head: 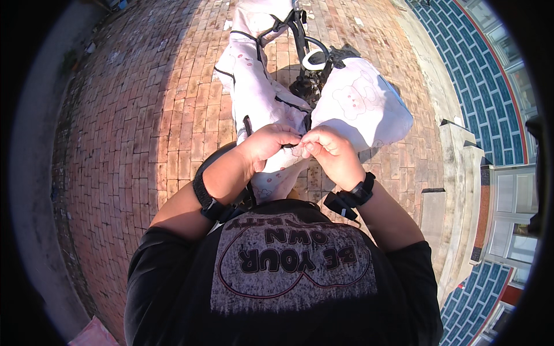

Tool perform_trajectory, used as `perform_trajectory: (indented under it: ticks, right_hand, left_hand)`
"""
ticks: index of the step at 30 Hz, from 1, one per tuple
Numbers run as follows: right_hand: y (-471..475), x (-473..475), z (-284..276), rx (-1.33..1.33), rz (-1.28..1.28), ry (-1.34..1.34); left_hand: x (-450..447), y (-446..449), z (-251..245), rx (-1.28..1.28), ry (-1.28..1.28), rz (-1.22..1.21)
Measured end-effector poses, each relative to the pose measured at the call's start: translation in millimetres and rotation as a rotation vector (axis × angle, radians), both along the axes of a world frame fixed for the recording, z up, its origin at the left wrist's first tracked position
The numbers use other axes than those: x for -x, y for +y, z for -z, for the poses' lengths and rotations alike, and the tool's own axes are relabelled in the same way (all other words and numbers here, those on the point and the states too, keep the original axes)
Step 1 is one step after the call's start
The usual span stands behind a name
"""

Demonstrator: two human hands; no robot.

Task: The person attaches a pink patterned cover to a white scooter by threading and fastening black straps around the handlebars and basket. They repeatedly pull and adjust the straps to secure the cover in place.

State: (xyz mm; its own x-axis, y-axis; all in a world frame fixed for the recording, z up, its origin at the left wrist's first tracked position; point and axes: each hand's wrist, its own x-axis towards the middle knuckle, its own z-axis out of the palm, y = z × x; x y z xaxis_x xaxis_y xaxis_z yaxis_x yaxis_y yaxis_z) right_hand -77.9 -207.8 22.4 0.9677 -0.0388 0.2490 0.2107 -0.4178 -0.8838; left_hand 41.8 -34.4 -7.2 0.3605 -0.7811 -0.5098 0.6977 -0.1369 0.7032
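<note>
White-and-pink printed fabric with black edging [259, 95] lies before me over a partly hidden wheeled frame with black tubes [299, 41]. My left hand [275, 142] is at the fabric's near part, thumb and fingers bent at a black strip [288, 146]. My right hand [329, 149] meets it there, its thumb and forefinger pinched together at the same edge. The fingertips of both hands nearly touch. Whatever lies between them is too small to make out. Right of the frame, a padded white piece with a bear print [368, 101] spreads out beyond my right hand.
Brick paving [194, 99] lies all around, part in sun and part in shade. Concrete steps [452, 173] and a blue-tiled wall [484, 82] stand at the right. Pink material [94, 334] shows at the lower left.
</note>
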Motion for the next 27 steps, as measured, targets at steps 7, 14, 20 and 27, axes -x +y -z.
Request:
perform_trajectory:
  ticks: [7, 14, 20, 27]
  right_hand:
    - [2, -5, -52, -0.138, 0.135, -0.082]
    - [1, 19, -101, 0.349, 0.024, -0.300]
    - [-17, 25, -80, 1.038, -0.034, 0.064]
    - [-13, 44, -61, 0.227, -0.037, 0.522]
  left_hand:
    - [3, -2, -4, -0.053, -0.162, 0.001]
    - [7, -2, -5, 0.021, -0.231, 0.026]
    - [13, -3, -8, -0.063, -0.615, 0.070]
    - [27, -4, -16, 0.101, -1.043, 0.181]
